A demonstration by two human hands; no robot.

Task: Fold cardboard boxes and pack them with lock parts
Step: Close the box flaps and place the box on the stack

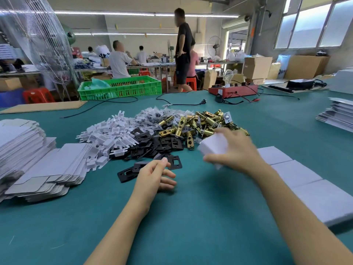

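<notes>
While right hand (235, 150) grips white box (214, 145) | left hand (152, 174) relaxed, fingers loose, holding nothing | black plates (152, 144) just beyond it | brass latches (191, 123) beyond box

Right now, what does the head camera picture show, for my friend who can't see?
The right hand grips a small white cardboard box over a green table, while the left hand rests near black metal plates and brass latches.
</notes>
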